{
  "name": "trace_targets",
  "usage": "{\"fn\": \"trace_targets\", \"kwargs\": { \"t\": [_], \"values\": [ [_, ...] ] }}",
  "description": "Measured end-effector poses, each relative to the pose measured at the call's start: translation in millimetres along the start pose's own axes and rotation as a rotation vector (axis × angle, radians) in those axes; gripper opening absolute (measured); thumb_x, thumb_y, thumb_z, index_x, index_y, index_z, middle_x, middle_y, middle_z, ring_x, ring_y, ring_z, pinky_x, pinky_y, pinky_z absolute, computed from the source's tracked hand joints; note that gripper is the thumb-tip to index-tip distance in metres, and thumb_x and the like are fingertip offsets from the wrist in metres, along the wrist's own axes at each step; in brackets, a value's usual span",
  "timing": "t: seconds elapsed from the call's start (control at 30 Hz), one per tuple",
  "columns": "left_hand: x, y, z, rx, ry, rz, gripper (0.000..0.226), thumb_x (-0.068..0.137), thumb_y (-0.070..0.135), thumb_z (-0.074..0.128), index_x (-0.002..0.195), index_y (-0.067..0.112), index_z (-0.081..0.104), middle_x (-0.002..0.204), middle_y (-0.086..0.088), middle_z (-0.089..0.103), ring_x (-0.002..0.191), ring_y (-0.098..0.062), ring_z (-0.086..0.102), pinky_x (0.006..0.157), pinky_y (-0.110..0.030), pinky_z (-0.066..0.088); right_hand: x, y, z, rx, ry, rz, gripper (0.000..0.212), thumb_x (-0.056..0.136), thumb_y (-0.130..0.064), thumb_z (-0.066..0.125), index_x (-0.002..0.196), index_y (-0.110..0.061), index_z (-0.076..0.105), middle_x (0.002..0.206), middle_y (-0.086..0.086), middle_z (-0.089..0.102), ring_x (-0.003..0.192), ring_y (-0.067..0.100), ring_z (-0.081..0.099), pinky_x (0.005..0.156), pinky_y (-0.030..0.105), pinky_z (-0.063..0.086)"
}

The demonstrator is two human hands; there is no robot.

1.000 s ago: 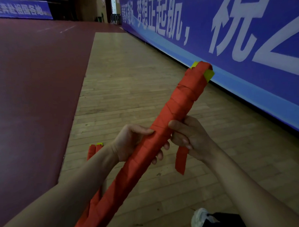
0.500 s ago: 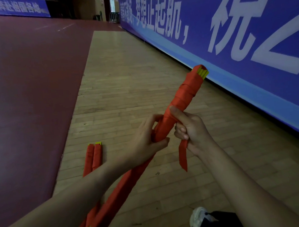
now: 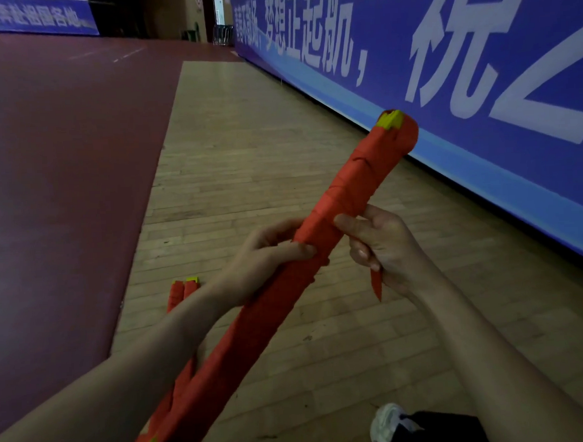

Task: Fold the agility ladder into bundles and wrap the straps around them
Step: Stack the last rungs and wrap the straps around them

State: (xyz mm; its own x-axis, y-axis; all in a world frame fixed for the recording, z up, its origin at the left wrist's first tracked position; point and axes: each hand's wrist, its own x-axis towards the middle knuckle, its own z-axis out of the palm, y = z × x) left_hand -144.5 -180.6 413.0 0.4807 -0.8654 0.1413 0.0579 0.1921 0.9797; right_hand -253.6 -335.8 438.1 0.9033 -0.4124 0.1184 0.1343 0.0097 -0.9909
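1. Left hand (image 3: 268, 253) – fingers and thumb were curled round the middle of the bundle (image 3: 358, 184).
2. Right hand (image 3: 383, 247), just beside it, pressed its thumb on the bundle; its curled fingers gripped the strap (image 3: 375, 284), whose loose end hung below.
3. The bundle slanted up in the air – yellow tip toward the banner (image 3: 477, 62).
4. Two wrapped bundles (image 3: 186, 292) lay on the floor (image 3: 247, 156), lower left.

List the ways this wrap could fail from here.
1. The strap tail hanging from the right hand is short; if it slips loose, the wraps on the ladder bundle may unwind.
2. The left hand grips only mid-bundle, so the long raised end could tip or sag.
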Motion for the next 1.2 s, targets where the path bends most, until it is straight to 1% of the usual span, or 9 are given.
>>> {"fn": "trace_targets", "kwargs": {
  "t": [0.17, 0.3, 0.43, 0.5, 0.63, 0.77, 0.87, 1.0, 1.2],
  "values": [
    [-3, 5, 3, -0.241, -0.011, -0.08, 0.025, 0.079, 0.007, 0.059, 0.103, 0.002, 0.055, 0.101, -0.025, 0.067, 0.093, -0.044, 0.067, 0.067, -0.042, 0.059, -1, 2, -3, 0.05, -0.053, -0.009, 0.038, 0.072, -0.025, 0.066, 0.108, -0.011, 0.061, 0.038, -0.002, 0.038, 0.027, 0.004, 0.027, 0.035, 0.02, 0.018],
    [-2, 5, 0, -0.285, -0.112, -0.162, 0.048, 0.078, 0.011, 0.058, 0.121, -0.006, 0.05, 0.11, -0.025, 0.065, 0.092, -0.041, 0.068, 0.067, -0.04, 0.059, -3, 6, -1, 0.103, -0.126, 0.013, 0.029, 0.079, -0.021, 0.071, 0.1, -0.003, 0.059, 0.036, -0.004, 0.035, 0.027, 0.004, 0.025, 0.037, 0.018, 0.02],
    [-2, 0, 2, -0.439, -0.306, -0.265, 0.051, 0.063, 0.022, 0.077, 0.11, 0.002, 0.068, 0.104, -0.02, 0.069, 0.086, -0.036, 0.071, 0.064, -0.037, 0.058, -4, 6, -2, 0.098, -0.225, 0.043, 0.081, 0.058, -0.044, 0.087, 0.101, 0.014, 0.053, 0.035, -0.005, 0.04, 0.026, 0.001, 0.028, 0.044, 0.024, 0.013],
    [-3, -1, 6, -0.443, -0.318, -0.276, 0.042, 0.065, 0.021, 0.072, 0.104, 0.004, 0.072, 0.102, -0.018, 0.071, 0.084, -0.033, 0.071, 0.064, -0.035, 0.058, -6, 6, -2, 0.144, -0.226, 0.038, 0.072, 0.047, -0.052, 0.088, 0.081, 0.004, 0.059, 0.036, -0.003, 0.045, 0.025, 0.0, 0.029, 0.042, 0.021, 0.015],
    [0, 1, 16, -0.213, -0.156, -0.239, 0.039, 0.073, 0.022, 0.057, 0.109, 0.008, 0.062, 0.098, -0.014, 0.066, 0.074, -0.021, 0.067, 0.06, -0.028, 0.054, -5, 5, 3, 0.239, -0.076, 0.08, 0.029, 0.069, -0.037, 0.071, 0.048, -0.018, 0.062, 0.034, -0.006, 0.035, 0.024, 0.002, 0.025, 0.041, 0.019, 0.023],
    [0, -15, 22, 0.311, 0.028, -0.099, 0.062, 0.07, 0.017, 0.083, 0.119, 0.022, 0.045, 0.112, 0.003, 0.056, 0.083, -0.015, 0.065, 0.07, -0.034, 0.058, 1, 8, 11, 0.257, 0.111, 0.159, 0.029, 0.066, -0.03, 0.072, 0.064, -0.008, 0.055, 0.038, -0.004, 0.034, 0.026, 0.004, 0.023, 0.032, 0.017, 0.019],
    [0, -25, 23, 0.504, 0.138, 0.073, 0.064, 0.069, 0.007, 0.083, 0.115, 0.018, 0.039, 0.115, 0.001, 0.049, 0.091, -0.022, 0.064, 0.07, -0.035, 0.058, 3, 11, 12, 0.245, 0.15, 0.173, 0.031, 0.065, -0.031, 0.074, 0.073, -0.006, 0.056, 0.041, -0.005, 0.036, 0.028, 0.004, 0.026, 0.033, 0.017, 0.022],
    [2, -25, 16, 0.592, 0.216, 0.22, 0.042, 0.069, 0.0, 0.079, 0.101, 0.016, 0.055, 0.109, 0.004, 0.052, 0.088, -0.005, 0.061, 0.07, -0.015, 0.049, 4, 10, 10, 0.203, 0.154, 0.154, 0.028, 0.066, -0.03, 0.074, 0.07, -0.008, 0.055, 0.043, -0.005, 0.037, 0.031, 0.004, 0.027, 0.035, 0.018, 0.022],
    [-2, -8, -6, 0.444, 0.116, 0.058, 0.039, 0.074, 0.002, 0.077, 0.101, 0.027, 0.065, 0.092, -0.001, 0.07, 0.077, -0.013, 0.07, 0.061, -0.027, 0.056, 1, 8, -1, 0.09, -0.007, 0.135, 0.008, 0.083, -0.011, 0.065, 0.088, -0.006, 0.063, 0.062, 0.002, 0.06, 0.045, 0.006, 0.048, 0.047, 0.016, 0.041]
  ]
}}
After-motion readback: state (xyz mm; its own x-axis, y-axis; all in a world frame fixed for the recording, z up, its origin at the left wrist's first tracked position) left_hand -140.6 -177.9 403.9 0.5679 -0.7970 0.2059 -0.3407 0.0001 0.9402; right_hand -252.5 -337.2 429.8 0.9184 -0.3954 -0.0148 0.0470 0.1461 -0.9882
